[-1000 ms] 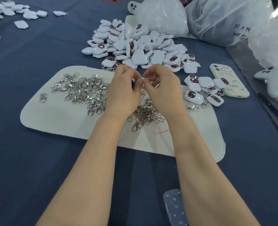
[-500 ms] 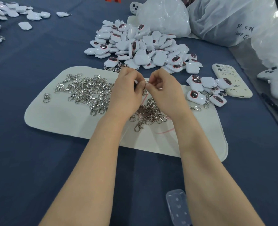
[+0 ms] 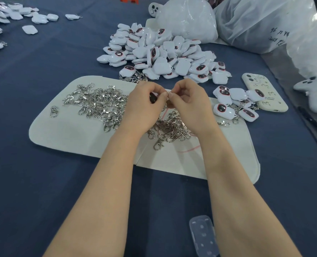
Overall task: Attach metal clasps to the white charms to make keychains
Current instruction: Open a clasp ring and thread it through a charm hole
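Note:
My left hand (image 3: 142, 106) and my right hand (image 3: 189, 104) meet fingertip to fingertip above the white felt mat (image 3: 65, 134). The left hand is closed on a white charm (image 3: 153, 96), mostly hidden by its fingers. Pinched in the right hand's fingertips is a small metal clasp ring (image 3: 169, 93) held against the charm. A heap of loose metal clasps (image 3: 98, 104) lies on the mat to the left, and more clasps (image 3: 170, 128) lie under my hands. A big pile of white charms (image 3: 161, 52) sits behind the mat.
Several charms with clasps (image 3: 233, 104) lie right of the mat beside a cream phone (image 3: 263, 93). White plastic bags (image 3: 256, 21) stand at the back right. More charms (image 3: 9, 17) are scattered far left. A clear plastic case (image 3: 203, 236) lies near me on the blue cloth (image 3: 33, 182).
Both hands stay together over the mat with only small finger movements at the clasp. The camera view has shifted slightly.

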The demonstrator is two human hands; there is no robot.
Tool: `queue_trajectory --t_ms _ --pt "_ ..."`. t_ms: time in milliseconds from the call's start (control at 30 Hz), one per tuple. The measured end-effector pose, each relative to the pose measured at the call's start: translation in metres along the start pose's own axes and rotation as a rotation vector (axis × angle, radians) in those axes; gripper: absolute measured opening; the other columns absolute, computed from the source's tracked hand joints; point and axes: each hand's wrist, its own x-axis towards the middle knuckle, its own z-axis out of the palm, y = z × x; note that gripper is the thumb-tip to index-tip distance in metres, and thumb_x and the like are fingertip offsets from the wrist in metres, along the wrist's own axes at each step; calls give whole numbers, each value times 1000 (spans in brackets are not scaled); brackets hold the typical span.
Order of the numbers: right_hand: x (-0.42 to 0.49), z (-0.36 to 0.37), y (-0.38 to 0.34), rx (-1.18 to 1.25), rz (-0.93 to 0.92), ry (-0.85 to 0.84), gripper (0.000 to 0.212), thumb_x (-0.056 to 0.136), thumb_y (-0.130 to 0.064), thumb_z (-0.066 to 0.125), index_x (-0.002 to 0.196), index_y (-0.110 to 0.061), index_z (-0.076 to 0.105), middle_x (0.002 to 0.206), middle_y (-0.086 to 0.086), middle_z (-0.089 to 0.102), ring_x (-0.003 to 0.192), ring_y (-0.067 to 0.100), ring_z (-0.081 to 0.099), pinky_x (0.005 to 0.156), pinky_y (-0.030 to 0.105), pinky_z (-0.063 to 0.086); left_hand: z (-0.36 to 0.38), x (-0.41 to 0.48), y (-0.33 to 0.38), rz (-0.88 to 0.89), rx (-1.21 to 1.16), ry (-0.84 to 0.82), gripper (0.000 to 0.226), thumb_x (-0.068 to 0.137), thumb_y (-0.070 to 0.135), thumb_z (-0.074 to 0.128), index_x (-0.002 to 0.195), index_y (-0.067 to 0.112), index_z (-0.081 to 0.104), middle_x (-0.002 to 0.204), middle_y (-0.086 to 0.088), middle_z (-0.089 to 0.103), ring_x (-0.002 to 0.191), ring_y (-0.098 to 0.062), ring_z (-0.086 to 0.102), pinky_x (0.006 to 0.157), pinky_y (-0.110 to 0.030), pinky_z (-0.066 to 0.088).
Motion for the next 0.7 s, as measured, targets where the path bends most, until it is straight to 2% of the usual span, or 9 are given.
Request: queue_trajectory --t_ms 100,200,333,400,500,533,700 --pt "1 1 0 -41 -24 -6 18 88 -3 59 81 -16 50 78 4 62 72 20 66 79 41 55 1 0 0 13 57 25 9 92 22 58 92 16 65 102 -1 60 67 4 47 60 0 33" --pt "0 3 0 -123 -93 -12 14 89 -5 59 83 -15 51 78 2 63 71 15 64 70 22 52 1 1 -1 8 63 36 9 92 21 58 93 15 64 103 -1 60 66 5 46 60 1 33" --pt "0 3 1 -146 -129 2 15 88 -4 59 82 -15 51 74 -4 60 70 12 62 62 10 44 3 1 -2 -36 23 17 9 92 22 57 92 17 64 92 3 58 58 7 47 57 -2 34" --pt "1 1 4 -158 -113 41 16 87 -6 59 81 -18 51 74 -4 61 72 13 63 63 11 45 2 0 0 -54 -58 1 8 93 21 56 93 19 64 83 8 58 57 9 50 55 -6 35" --pt "2 1 9 -196 -92 95 14 88 -7 58 81 -18 51 75 -4 61 77 18 62 69 20 47 -1 -1 4 -75 -249 17 20 93 12 49 107 25 56 94 13 60 71 5 61 70 -17 46" --pt "3 2 10 -208 -92 109 13 88 -7 58 82 -18 52 76 -3 61 78 19 61 70 23 47 -2 -1 5 -88 -302 28 25 92 10 48 110 27 53 96 14 61 71 3 62 73 -19 48" --pt "1 6 9 -242 -127 113 14 88 -5 57 83 -16 51 76 1 61 74 20 59 70 28 47 1 -4 7 -91 -337 -14 29 89 12 51 112 30 46 101 15 60 60 -5 53 70 -34 53"
